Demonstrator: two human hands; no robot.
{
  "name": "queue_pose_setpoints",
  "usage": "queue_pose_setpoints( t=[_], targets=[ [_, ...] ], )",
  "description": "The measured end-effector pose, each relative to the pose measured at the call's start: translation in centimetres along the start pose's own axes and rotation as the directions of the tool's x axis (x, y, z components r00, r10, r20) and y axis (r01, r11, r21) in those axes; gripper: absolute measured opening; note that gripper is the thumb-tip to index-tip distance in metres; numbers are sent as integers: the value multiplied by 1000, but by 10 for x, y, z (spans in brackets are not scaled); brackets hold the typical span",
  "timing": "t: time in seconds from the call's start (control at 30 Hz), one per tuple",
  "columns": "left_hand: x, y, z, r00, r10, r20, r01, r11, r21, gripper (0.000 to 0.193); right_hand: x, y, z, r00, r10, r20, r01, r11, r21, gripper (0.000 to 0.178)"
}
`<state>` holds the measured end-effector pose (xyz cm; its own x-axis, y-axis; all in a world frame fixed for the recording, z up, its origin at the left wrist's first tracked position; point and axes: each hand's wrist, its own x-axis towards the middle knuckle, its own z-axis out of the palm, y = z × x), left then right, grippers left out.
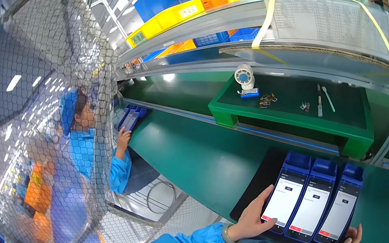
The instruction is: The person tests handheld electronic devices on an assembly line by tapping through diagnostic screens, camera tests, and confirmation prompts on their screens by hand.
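Three blue handheld payment terminals with lit white screens lie side by side on a black mat: a left terminal, a middle terminal and a right terminal. My left hand is open beside the left terminal. Its fingers stretch along that terminal's left edge, and its thumb rests over the lower part of the screen, near a red button. Beside the lower right edge of the right terminal, my right hand is open with fingers loosely bent, its palm partly hidden.
A green raised stand behind the mat carries a small white fan, small loose parts, a knife-like tool and a pale brush. Left, beyond wire mesh, a co-worker's hand touches another terminal. Colored bins fill the shelf above.
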<state>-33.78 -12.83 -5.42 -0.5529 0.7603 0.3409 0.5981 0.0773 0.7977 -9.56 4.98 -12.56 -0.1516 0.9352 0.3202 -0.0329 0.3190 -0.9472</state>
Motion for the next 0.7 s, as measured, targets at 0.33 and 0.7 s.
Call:
queue_pose_setpoints(
  t=[0.33,0.7],
  targets=[
    [3,5,-1,1000,8,26,-6,996,-84,80,-9,-2,-3,998,-55,3,55,994,-98,38],
    [1,1,-2,999,31,31,-30,999,-42,80,-10,-9,2,998,-59,-17,57,995,-80,38]
  ],
)
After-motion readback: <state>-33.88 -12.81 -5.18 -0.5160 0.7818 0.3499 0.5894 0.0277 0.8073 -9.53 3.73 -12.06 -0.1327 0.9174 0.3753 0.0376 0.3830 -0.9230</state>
